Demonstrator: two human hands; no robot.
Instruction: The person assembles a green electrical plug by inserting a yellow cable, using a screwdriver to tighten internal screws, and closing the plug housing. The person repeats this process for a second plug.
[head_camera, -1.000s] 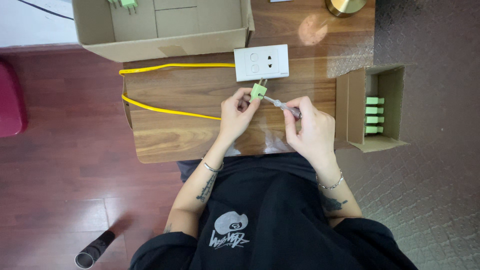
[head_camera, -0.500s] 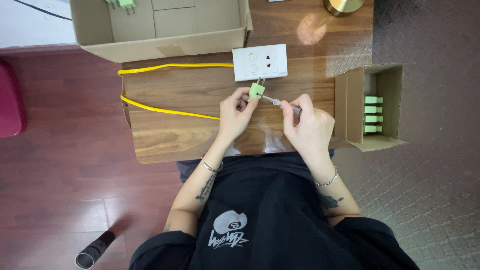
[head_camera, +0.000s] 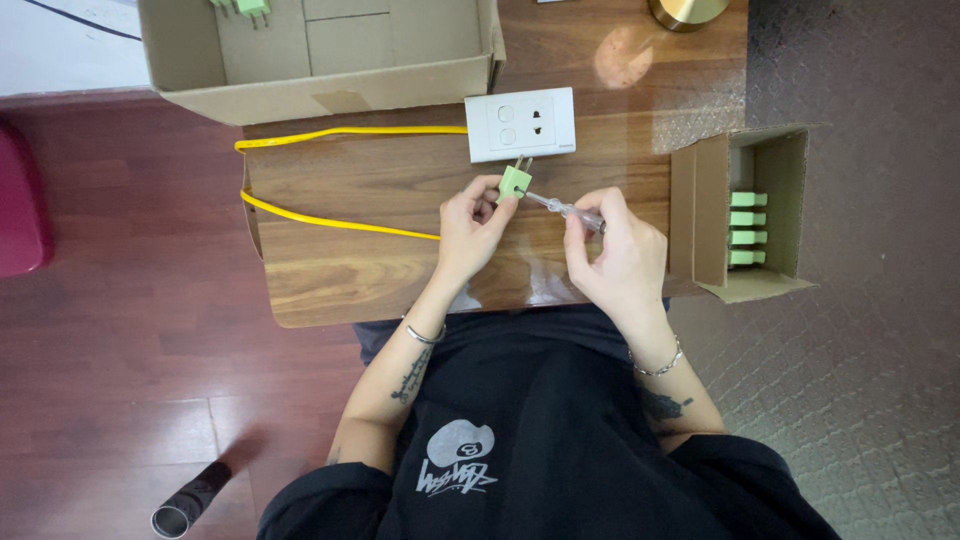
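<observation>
My left hand (head_camera: 470, 225) pinches a small light-green plug (head_camera: 514, 181) with its metal prongs pointing away from me, toward a white wall socket plate (head_camera: 521, 124). My right hand (head_camera: 612, 252) grips a thin screwdriver (head_camera: 562, 207) with a clear handle; its tip meets the side of the green plug. Both hands hover over the small wooden table (head_camera: 340, 270). A yellow cable (head_camera: 330, 215) runs from the socket plate, loops left and comes back toward my left hand.
A large open cardboard box (head_camera: 320, 50) sits at the table's far edge, with green plugs in its corner. A small open carton (head_camera: 745, 215) at the right holds several green plugs. A brass object (head_camera: 688, 10) stands far right. A dark tube (head_camera: 190, 500) lies on the floor.
Both hands and the plug stay nearly in place; the screwdriver remains against the plug with only slight shifts of the right hand.
</observation>
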